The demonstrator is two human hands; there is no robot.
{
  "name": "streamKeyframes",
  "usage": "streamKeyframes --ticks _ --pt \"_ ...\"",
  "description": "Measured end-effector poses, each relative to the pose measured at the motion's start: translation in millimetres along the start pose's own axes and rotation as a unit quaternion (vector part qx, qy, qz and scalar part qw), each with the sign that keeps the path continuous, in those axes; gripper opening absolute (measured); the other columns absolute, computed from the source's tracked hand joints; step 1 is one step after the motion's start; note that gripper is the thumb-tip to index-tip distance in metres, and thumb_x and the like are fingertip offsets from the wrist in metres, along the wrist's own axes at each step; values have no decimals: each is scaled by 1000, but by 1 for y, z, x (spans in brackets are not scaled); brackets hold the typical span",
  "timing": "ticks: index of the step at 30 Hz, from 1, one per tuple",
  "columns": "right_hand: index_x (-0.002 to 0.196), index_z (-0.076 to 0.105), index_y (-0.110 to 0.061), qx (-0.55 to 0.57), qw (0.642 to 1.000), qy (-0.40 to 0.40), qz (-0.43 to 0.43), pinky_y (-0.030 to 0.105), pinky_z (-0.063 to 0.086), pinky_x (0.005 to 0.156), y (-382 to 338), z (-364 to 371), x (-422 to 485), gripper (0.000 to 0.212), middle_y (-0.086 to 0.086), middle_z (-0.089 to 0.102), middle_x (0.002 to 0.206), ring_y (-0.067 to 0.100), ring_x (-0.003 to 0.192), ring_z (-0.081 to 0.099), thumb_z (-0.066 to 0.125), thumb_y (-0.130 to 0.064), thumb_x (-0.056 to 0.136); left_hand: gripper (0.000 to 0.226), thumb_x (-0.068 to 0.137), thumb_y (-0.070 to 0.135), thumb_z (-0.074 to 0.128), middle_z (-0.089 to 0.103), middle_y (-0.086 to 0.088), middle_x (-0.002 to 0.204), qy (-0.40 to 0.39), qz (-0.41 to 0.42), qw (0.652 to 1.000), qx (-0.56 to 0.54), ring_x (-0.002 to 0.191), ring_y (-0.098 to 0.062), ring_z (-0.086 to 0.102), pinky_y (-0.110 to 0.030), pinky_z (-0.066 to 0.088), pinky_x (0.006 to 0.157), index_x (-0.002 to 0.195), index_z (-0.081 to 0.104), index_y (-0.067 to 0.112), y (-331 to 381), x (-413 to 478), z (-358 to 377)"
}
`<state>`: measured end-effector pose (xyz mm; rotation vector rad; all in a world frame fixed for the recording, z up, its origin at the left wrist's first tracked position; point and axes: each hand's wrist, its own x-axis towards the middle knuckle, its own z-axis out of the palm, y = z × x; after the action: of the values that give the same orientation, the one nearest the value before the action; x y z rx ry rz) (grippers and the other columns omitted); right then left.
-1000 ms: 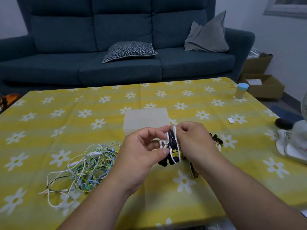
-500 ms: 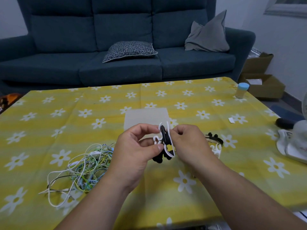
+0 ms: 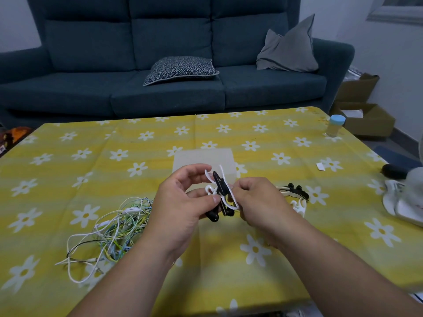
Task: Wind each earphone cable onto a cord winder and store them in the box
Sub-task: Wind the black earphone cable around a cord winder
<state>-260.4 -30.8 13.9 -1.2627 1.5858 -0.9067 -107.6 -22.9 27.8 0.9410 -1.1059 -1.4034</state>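
A: Status, near side first?
B: Both grips are raised above the near half of the table. Left grip: thumb and fingers curled in, pinching the black cord winder from the left. Right grip: fingers curled, pinching the same winder and the white earphone cable from the right. Neither has a free finger spread.
A: Cable seated?
B: Partly, I'd say. Loose white loops stick out above the winder. Two dark rounded ends hang below; can't tell if they're buds or part of the winder.
A: Risks?
B: The slack loops. If either pinch eases, I'd expect the turns to spring off and the wrap to unravel. Pull too hard and the thin cable may kink at the winder edge.
A: Remaining stock?
B: Cable tangle on the table, left of the left grip. White, green and dark strands are knotted together, so tugging one out will likely tighten the knots. Spare winders lie to the right of the right grip.
A: Box?
B: Translucent box at table centre, just behind the grips. Contents not readable. Capped bottle at the far right corner, well apart from the work.
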Motion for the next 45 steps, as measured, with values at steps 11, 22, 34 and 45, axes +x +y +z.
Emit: streamKeyframes --ticks 11,22,34,45 --pt "58 53 -18 20 1000 -1 -9 27 24 49 2 3 -1 39 -13 40 43 13 45 30 56 -24 96 44 84 -19 58 63 -4 100 4 -7 1000 -15 65 -16 65 -20 45 47 114 64 13 -5 0 6" --pt "72 57 -5 43 999 -33 0 27 19 48 1 6 -5 33 1 38 57 14 47 26 54 -26 97 41 87 -17 57 68 0 100 25 8 1000 -16 70 -15 67 -23 50 54 117 63 10 -4 3 5" --pt "64 60 -18 108 978 -179 -29 26 14 48 -18 -7 -25 26 -3 30 57 12 47 21 58 -11 89 40 88 -18 51 71 13 78 48 34 998 -31 65 -9 65 -24 53 54 113 62 12 5 6 2" --pt "74 59 -11 27 989 -125 -78 22 20 45 -12 -2 -24 31 -8 31 53 8 47 24 65 -35 93 42 90 -17 50 70 9 94 46 30 997 -52 69 -11 61 -23 51 54 114 63 14 2 4 4"
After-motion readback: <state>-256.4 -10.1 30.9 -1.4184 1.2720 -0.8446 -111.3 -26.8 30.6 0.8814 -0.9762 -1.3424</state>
